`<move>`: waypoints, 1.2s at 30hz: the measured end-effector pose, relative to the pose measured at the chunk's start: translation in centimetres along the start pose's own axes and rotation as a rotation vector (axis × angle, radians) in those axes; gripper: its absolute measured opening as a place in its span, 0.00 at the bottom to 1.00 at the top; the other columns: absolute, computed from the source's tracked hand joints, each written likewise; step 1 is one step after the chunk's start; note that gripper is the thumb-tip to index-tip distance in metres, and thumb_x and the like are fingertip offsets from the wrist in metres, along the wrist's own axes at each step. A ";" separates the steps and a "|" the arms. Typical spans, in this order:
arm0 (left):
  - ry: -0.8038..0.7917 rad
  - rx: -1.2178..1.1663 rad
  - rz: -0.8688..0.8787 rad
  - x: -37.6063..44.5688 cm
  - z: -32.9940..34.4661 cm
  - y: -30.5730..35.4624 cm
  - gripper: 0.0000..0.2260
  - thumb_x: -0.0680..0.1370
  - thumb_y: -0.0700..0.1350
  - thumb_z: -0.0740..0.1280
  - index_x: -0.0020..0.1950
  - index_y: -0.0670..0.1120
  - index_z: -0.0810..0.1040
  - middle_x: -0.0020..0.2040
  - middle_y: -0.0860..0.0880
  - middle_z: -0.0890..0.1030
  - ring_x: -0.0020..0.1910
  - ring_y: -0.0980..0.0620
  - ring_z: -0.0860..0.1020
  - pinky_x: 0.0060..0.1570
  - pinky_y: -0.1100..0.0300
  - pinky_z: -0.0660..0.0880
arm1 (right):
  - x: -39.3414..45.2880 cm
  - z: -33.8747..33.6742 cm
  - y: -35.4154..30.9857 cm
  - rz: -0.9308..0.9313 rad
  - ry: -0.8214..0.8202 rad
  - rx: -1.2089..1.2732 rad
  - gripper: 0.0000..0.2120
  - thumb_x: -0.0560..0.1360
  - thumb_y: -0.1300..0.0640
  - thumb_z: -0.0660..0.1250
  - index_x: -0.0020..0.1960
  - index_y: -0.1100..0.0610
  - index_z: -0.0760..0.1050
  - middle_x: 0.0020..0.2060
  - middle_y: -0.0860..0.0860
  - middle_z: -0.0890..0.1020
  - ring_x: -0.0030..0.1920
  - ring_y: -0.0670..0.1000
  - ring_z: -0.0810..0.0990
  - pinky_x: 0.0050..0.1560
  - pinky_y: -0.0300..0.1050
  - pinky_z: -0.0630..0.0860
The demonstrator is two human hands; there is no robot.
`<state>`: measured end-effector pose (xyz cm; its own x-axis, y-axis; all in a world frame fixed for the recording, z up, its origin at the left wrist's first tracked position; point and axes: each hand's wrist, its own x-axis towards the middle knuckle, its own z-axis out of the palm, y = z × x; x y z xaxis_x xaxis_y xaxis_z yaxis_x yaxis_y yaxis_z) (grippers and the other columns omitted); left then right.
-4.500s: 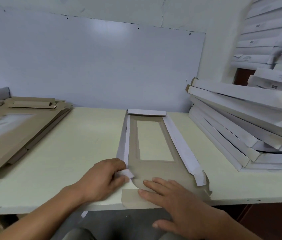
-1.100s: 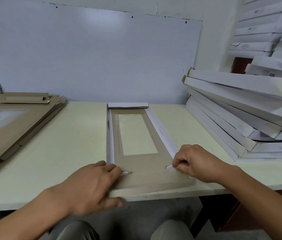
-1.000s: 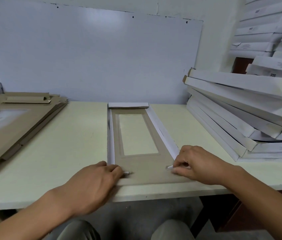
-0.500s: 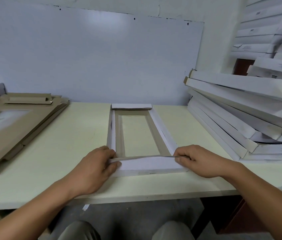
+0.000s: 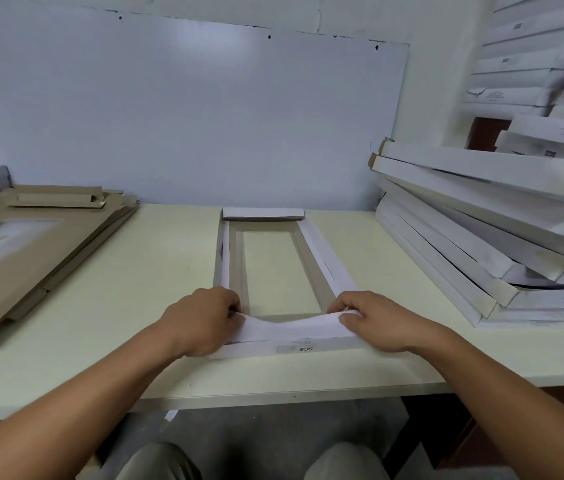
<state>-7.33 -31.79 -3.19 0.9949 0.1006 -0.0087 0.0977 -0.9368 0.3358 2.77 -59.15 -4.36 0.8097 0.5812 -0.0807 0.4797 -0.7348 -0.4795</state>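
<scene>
Two hands work on a long, shallow cardboard box (image 5: 237, 265) that lies flat on a pale tabletop (image 5: 135, 289), seen from the head of the person doing the work. The box sits in the middle of the tabletop, its near end close to the front edge and its far end almost at the wall. It is brown inside and white outside, with a long rectangular window cut in its floor (the tabletop shows through it). Its two long side walls are folded up, and a short white end flap (image 5: 263, 213) stands at the far end.

The left hand (image 5: 204, 320) and the right hand (image 5: 374, 320) are held apart, one at each near corner of the box. Each pinches one end of the near white flap (image 5: 291, 329) with curled fingers and thumb. The flap bows downward in the middle between them and leans in over the box. Below it, the near wall (image 5: 294, 348) carries a small printed label.

Flat brown cardboard sheets (image 5: 31, 244) are piled at the left of the tabletop, well apart from the box. Finished white boxes (image 5: 464, 237) lean in an untidy stack at the right. A large pale panel (image 5: 169, 116) covers the wall behind.
</scene>
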 end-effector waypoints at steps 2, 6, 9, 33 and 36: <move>-0.007 0.088 -0.019 0.2 0.5 0.3 0.08 0.80 0.49 0.59 0.42 0.54 0.73 0.42 0.52 0.78 0.41 0.48 0.77 0.37 0.58 0.70 | -0.1 0.6 -0.1 -0.029 0.043 0.007 0.07 0.82 0.54 0.60 0.57 0.46 0.75 0.46 0.39 0.76 0.51 0.42 0.76 0.53 0.37 0.72; 0.036 0.210 -0.053 0.4 1.7 0.2 0.06 0.80 0.49 0.56 0.46 0.52 0.72 0.42 0.51 0.76 0.41 0.47 0.76 0.34 0.57 0.66 | -1.1 1.7 -0.9 -0.136 0.226 -0.246 0.08 0.82 0.46 0.57 0.50 0.45 0.75 0.49 0.40 0.75 0.51 0.45 0.72 0.58 0.46 0.69; 0.062 0.265 -0.043 0.6 1.9 0.0 0.04 0.79 0.48 0.55 0.48 0.51 0.67 0.40 0.52 0.73 0.38 0.47 0.74 0.33 0.57 0.65 | -2.5 2.4 -1.8 -0.248 0.270 -0.301 0.16 0.77 0.35 0.54 0.49 0.43 0.75 0.46 0.39 0.75 0.49 0.43 0.71 0.56 0.43 0.64; 0.248 -0.094 0.327 -2.7 4.3 0.0 0.18 0.79 0.46 0.64 0.32 0.53 0.60 0.32 0.55 0.67 0.35 0.51 0.68 0.38 0.55 0.69 | -2.4 5.2 -2.1 -0.188 0.283 -0.240 0.10 0.82 0.53 0.59 0.56 0.46 0.78 0.46 0.41 0.79 0.49 0.46 0.73 0.60 0.46 0.65; 0.260 -0.093 0.285 -2.9 4.5 0.2 0.13 0.79 0.46 0.62 0.35 0.52 0.65 0.33 0.55 0.69 0.36 0.50 0.70 0.41 0.53 0.71 | -3.3 6.3 -2.2 -0.161 0.538 -0.137 0.14 0.76 0.55 0.71 0.61 0.51 0.80 0.51 0.43 0.81 0.56 0.49 0.74 0.62 0.44 0.61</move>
<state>-10.05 -33.77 -7.33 0.9409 -0.0668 0.3320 -0.1965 -0.9061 0.3746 -3.08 -57.23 -8.49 0.7634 0.4563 0.4572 0.6217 -0.7112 -0.3281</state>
